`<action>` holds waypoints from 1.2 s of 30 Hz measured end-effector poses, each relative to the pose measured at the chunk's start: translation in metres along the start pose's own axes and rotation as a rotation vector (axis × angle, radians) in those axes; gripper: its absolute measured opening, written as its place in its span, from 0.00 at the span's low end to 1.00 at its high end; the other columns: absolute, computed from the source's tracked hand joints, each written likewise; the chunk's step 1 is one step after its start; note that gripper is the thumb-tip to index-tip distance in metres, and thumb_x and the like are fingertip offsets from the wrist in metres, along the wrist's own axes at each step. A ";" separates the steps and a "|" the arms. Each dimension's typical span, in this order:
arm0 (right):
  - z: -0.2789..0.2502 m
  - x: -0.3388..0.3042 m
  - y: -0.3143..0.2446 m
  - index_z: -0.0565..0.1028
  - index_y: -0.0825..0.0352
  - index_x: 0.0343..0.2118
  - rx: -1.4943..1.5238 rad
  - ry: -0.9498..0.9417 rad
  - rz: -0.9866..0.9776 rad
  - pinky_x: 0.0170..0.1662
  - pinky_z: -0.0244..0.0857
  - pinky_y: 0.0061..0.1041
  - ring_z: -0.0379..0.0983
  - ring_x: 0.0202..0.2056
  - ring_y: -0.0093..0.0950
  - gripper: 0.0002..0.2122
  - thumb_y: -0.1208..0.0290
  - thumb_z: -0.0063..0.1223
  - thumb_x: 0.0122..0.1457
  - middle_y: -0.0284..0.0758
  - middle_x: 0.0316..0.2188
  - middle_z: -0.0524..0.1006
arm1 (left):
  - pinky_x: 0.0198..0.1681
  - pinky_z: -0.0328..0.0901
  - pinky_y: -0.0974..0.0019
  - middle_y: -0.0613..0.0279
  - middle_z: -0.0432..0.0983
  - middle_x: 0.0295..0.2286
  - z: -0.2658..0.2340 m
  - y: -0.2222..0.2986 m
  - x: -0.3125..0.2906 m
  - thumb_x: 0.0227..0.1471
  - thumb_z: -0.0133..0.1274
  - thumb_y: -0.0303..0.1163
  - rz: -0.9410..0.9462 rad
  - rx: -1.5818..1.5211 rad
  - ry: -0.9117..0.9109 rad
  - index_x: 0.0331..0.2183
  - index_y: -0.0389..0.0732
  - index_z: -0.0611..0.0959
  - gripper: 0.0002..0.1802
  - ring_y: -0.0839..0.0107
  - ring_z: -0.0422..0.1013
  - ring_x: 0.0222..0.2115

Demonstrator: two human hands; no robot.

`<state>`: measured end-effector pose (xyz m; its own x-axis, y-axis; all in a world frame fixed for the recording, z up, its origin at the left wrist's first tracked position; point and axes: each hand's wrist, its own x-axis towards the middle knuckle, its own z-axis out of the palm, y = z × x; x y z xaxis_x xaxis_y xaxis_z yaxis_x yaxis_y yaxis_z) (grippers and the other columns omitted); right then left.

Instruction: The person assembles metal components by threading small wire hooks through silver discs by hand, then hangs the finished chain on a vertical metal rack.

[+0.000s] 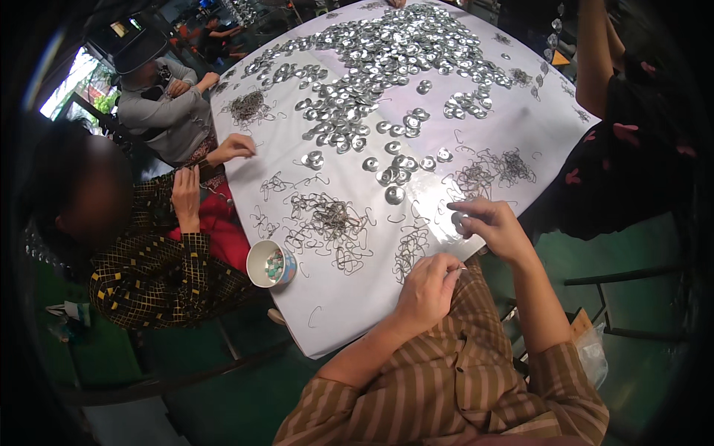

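My right hand (491, 229) is over the near right edge of the white table. Thumb and fingers pinch a small shiny silver disc (459, 221). Lower and to the left, my left hand (431, 291) is closed near the table's edge. A tiny glint shows at its fingertips, too small to name. Bent wire hooks (409, 251) lie loose just beyond my left hand, and a bigger tangled heap of wire hooks (331, 219) spreads to its left. Several silver discs (394, 195) lie singly or overlapping farther up the table.
A large pile of silver discs (401, 44) covers the far part of the white table (327, 320). A paper cup (269, 264) with small pale green pieces stands at the left edge. Two people (160, 245) (160, 104) sit along the left; another person (617, 156) is at the right.
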<state>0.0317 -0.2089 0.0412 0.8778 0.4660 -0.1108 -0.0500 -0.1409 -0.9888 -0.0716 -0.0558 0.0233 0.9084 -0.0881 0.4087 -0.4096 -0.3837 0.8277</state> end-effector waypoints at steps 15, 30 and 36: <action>0.019 -0.064 -0.039 0.65 0.63 0.54 -0.260 -0.011 -0.178 0.37 0.67 0.24 0.74 0.30 0.24 0.28 0.90 0.45 0.48 0.42 0.29 0.75 | 0.29 0.62 0.59 0.52 0.71 0.25 0.007 0.013 -0.001 0.47 0.48 0.20 0.000 0.033 0.027 0.31 0.35 0.70 0.05 0.53 0.69 0.26; 0.025 -0.080 -0.030 0.67 0.64 0.52 -0.295 0.197 -0.262 0.38 0.68 0.22 0.75 0.33 0.22 0.29 0.90 0.50 0.43 0.38 0.30 0.77 | 0.31 0.64 0.60 0.55 0.72 0.25 -0.024 -0.028 -0.003 0.44 0.53 0.22 -0.124 0.198 0.152 0.25 0.37 0.77 0.01 0.56 0.69 0.26; 0.023 -0.083 -0.032 0.67 0.63 0.52 -0.338 0.212 -0.287 0.37 0.67 0.21 0.74 0.29 0.24 0.29 0.90 0.49 0.43 0.37 0.29 0.76 | 0.35 0.66 0.59 0.53 0.72 0.27 -0.054 -0.095 -0.006 0.43 0.50 0.23 -0.376 0.995 0.028 0.22 0.33 0.80 0.04 0.55 0.69 0.29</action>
<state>-0.0507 -0.2230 0.0803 0.9129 0.3446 0.2187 0.3347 -0.3253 -0.8844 -0.0422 0.0305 -0.0369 0.9549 0.2085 0.2112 0.1612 -0.9619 0.2208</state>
